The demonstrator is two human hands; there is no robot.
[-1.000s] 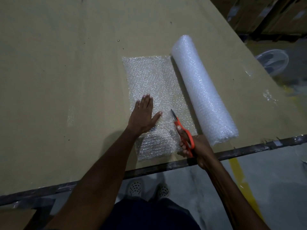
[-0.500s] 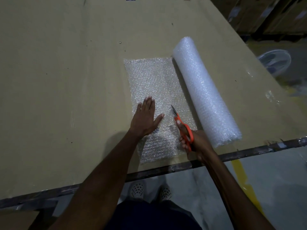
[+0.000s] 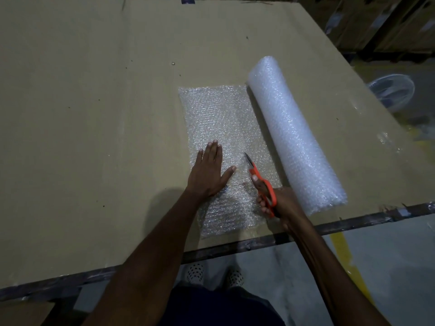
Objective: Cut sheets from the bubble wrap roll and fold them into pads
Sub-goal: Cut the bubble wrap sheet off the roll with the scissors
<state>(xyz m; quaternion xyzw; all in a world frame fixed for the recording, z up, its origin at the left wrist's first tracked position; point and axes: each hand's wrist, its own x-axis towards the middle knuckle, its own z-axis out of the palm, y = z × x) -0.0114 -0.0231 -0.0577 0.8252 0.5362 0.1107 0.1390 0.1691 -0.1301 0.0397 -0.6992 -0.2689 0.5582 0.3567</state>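
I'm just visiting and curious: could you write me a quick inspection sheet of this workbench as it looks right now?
Surface: cardboard-covered table, dark front edge.
Job's things: bubble wrap roll lying on the table; unrolled sheet flat beside it; orange scissors, blades on the sheet.
Clutter: clear film scraps near the right edge.
Hands: left hand pressed flat on the sheet; right hand grips the scissors.
Cables: nothing seen.
Surroundings: stacked boxes behind, fan on the floor, yellow floor line.
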